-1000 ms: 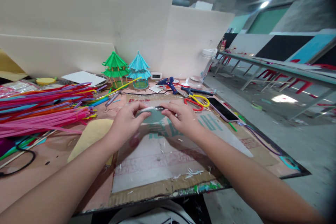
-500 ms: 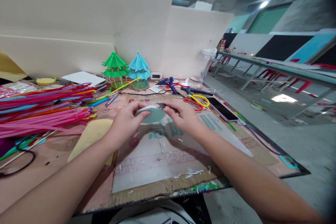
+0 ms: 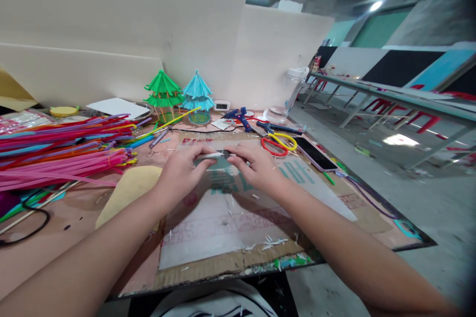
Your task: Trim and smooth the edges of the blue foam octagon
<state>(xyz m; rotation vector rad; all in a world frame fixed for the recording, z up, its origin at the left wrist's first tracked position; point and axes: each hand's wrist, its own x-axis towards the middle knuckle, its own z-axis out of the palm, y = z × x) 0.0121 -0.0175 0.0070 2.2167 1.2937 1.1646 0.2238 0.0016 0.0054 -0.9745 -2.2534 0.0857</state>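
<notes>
My left hand (image 3: pixel 182 171) and my right hand (image 3: pixel 255 166) meet over the middle of a worn cardboard sheet (image 3: pixel 230 218). Together they pinch a small flat grey-white piece (image 3: pixel 211 158) held edge-on between the fingertips. The left fingers curl round its left end. The right fingers close on its right end, where a dark thin part (image 3: pixel 227 152) shows. I cannot make out what that dark part is.
A big bundle of coloured straws (image 3: pixel 63 151) lies at left, a yellow sheet (image 3: pixel 128 190) beside it. Green (image 3: pixel 162 90) and blue (image 3: pixel 197 96) straw pavilions stand at the back. A glue gun (image 3: pixel 240 118), scissors (image 3: pixel 277 142) and a phone (image 3: pixel 315 154) lie at right, near the table edge.
The piece between my hands has turned from showing its round face to lying nearly edge-on. Both hands stay in the same spot over the cardboard.
</notes>
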